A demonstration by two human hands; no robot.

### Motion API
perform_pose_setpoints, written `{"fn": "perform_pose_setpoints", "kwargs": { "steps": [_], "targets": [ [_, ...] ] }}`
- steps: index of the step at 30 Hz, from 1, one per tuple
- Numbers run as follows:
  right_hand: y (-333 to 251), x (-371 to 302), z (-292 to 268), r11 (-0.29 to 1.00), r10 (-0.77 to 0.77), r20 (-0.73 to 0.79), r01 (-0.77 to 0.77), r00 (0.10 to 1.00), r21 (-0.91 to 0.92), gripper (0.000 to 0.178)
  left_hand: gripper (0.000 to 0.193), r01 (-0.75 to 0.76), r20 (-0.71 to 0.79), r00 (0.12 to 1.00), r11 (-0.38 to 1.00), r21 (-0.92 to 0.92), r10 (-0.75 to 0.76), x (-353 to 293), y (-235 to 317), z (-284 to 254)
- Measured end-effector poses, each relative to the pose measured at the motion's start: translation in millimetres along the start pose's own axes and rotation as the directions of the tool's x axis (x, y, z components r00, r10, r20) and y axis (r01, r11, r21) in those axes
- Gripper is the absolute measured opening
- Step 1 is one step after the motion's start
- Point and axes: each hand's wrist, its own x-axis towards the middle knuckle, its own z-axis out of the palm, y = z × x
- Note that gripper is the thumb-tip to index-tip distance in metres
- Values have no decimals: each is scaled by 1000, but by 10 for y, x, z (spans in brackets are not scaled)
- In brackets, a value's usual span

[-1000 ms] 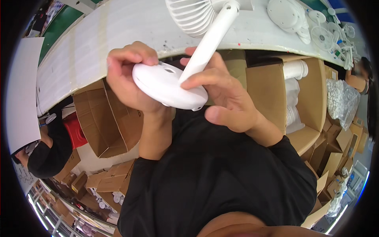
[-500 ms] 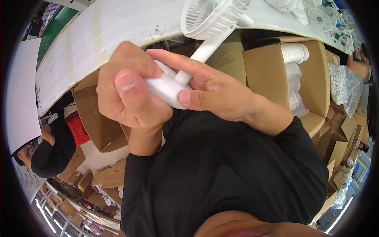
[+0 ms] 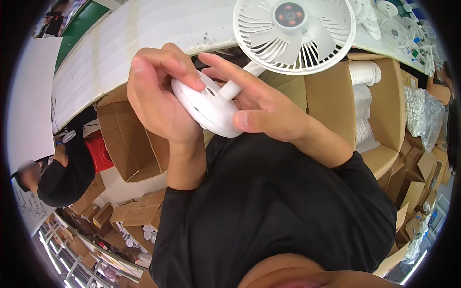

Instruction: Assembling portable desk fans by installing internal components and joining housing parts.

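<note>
A small white fan is held in front of my chest, over the near side of the workbench. Its rounded base (image 3: 206, 110) lies tilted between my two hands. My left hand (image 3: 161, 101) grips the base from the left, with fingertips on its surface beside a small dark slot. My right hand (image 3: 273, 108) cradles its other side, the thumb on the lower end and the fingers around the stem (image 3: 232, 90). Beyond my right fingers, the round fan head (image 3: 331, 45) shows its open grille, blades and a grey hub with orange-brown spots.
The white workbench (image 3: 182, 24) runs across the top, with white fan parts (image 3: 396, 33) at its right. An open carton (image 3: 331, 101) holding stacked white rings stands right; another carton (image 3: 127, 139) and a red stool (image 3: 98, 151) are left. A co-worker (image 3: 67, 175) sits farther left.
The fan has turned in my hands: its head has swung right and its grille now faces up toward me. More of the base shows, and my left fingers have shifted on it.
</note>
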Motion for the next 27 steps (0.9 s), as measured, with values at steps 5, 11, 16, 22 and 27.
{"fn": "perform_pose_setpoints", "kwargs": {
  "steps": [5, 11, 16, 22, 27],
  "targets": [
    [-103, -11, 32, 990, 137, -17, -136, 990, 29, 87, 43, -79, 23, 997, 971, 226, 76, -123, 66, 102],
    [-61, -73, 91, 991, 127, -11, -127, 992, -48, 87, 48, -216, 233, 961, 927, 305, 147, -142, 85, 50],
    [20, -30, 34, 987, 65, -5, -65, 998, -149, 88, 51, -235, 203, 959, 957, 170, 200, -108, 50, 90],
    [88, 86, 83, 998, -45, -1, 44, 999, -47, 91, 53, 4, -82, 997, 996, 90, 3, -2, 50, 93],
    [-13, 76, 7, 995, 29, 10, -28, 1000, -94, 101, 56, 21, 142, 990, 1000, -22, -18, -75, 118, 42]
  ]
}}
